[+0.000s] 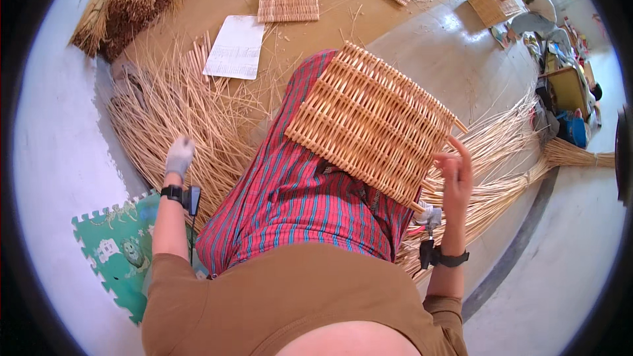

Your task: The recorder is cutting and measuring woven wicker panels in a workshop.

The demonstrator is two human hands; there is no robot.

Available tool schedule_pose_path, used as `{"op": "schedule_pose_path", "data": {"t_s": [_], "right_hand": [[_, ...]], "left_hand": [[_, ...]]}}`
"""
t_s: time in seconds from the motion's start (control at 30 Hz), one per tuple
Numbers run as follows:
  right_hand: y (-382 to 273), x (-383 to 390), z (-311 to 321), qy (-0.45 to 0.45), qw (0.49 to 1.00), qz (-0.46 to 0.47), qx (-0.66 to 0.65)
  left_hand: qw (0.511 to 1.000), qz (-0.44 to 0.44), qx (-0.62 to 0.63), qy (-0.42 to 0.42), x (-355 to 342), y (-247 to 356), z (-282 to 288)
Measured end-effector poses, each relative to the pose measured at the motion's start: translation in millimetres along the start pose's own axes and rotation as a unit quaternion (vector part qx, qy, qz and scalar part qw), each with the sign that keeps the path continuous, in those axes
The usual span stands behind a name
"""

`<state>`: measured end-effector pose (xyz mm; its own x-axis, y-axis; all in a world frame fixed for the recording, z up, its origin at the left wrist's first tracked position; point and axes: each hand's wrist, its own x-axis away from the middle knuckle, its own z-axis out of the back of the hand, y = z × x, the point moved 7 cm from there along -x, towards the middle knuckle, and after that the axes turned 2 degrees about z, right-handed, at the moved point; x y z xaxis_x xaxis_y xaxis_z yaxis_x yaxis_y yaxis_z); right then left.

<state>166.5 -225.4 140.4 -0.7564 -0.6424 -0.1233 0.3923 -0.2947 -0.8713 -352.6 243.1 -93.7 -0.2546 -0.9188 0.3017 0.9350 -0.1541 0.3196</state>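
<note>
A woven wicker panel [376, 122], rectangular and straw-coloured, lies tilted across my lap on a red and blue striped cloth [283, 198]. Stick ends poke out along its right side. My right hand [455, 171] is raised beside that side, bare, its fingers bent and apart with nothing seen in them. Over to the left, my left hand [179, 156] wears a pale glove. It is over a loose heap of wicker stalks [198, 115], with its fingers drawn together. Whether a stalk is pinched in them I cannot make out.
A smaller woven panel [288, 5] and a white printed sheet [235, 47] lie ahead on the floor. Bundled stalks [122, 0] stand at far left, more stalks [491, 184] at right. A green foam mat [125, 250] is by my left arm. Another person [537, 10] works at far right.
</note>
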Motion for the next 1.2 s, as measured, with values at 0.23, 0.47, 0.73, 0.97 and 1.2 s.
{"op": "schedule_pose_path", "data": {"t_s": [0.23,0.47,0.73,0.97,1.2], "right_hand": [[-107,-3,-123,-0.19,0.952,0.221,0.092],[-104,-9,-112,-0.214,0.955,0.138,0.151],[24,-52,24,-0.025,0.953,-0.102,0.284],[-1,-104,-34,-0.009,0.939,-0.001,0.343],[9,-116,-18,-0.021,0.911,-0.052,0.408]], "left_hand": [[0.768,-0.464,0.308,-0.317,176,389,56],[0.713,-0.29,0.41,-0.49,197,421,22],[0.788,-0.291,0.51,-0.183,53,405,46],[0.928,-0.314,0.179,-0.086,39,437,-2],[0.899,-0.349,0.249,-0.092,49,445,-5]]}}
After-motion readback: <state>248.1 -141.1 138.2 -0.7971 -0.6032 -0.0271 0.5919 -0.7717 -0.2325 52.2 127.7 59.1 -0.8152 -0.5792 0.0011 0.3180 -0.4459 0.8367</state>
